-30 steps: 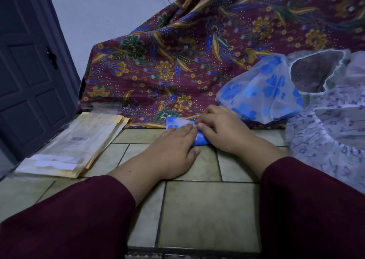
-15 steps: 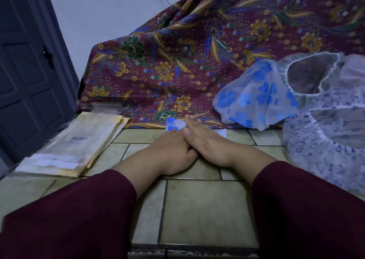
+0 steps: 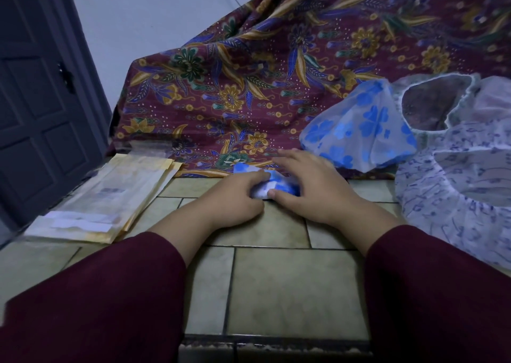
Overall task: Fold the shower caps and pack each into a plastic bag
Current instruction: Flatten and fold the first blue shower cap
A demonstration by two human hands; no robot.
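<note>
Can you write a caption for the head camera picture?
Both hands, left and right, press a folded blue-flowered shower cap on the tiled floor, plastic bags waiting nearby.

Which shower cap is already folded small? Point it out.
The blue-flowered cap on the tiles, between the left hand and right hand. The other blue cap and the white caps lie unfolded.
</note>
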